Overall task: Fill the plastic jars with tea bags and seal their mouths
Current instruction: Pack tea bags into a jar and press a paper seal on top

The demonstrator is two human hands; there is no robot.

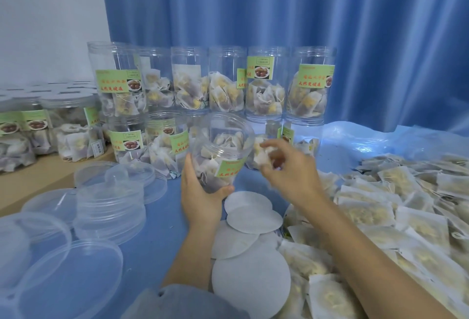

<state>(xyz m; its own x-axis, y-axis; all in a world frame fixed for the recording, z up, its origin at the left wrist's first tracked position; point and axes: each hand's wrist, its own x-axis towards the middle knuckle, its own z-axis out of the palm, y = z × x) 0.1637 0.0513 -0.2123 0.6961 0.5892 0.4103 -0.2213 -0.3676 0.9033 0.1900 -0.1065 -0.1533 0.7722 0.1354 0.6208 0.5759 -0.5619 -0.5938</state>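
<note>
jar (223,151) sits tilted in the left hand (200,191), whose fingers curl round its lower end, mouth open toward the person, above the blue table (162,230). right hand (286,166) pinches a tea bag (264,157) just beside the rim. loose tea bags (380,207) lie heaped at right, clear lids (109,207) at left.

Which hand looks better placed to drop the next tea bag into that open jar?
The right hand. It already pinches a tea bag beside the mouth of the jar. The left hand is busy gripping the tilted jar from below, so it probably cannot let go.
</note>
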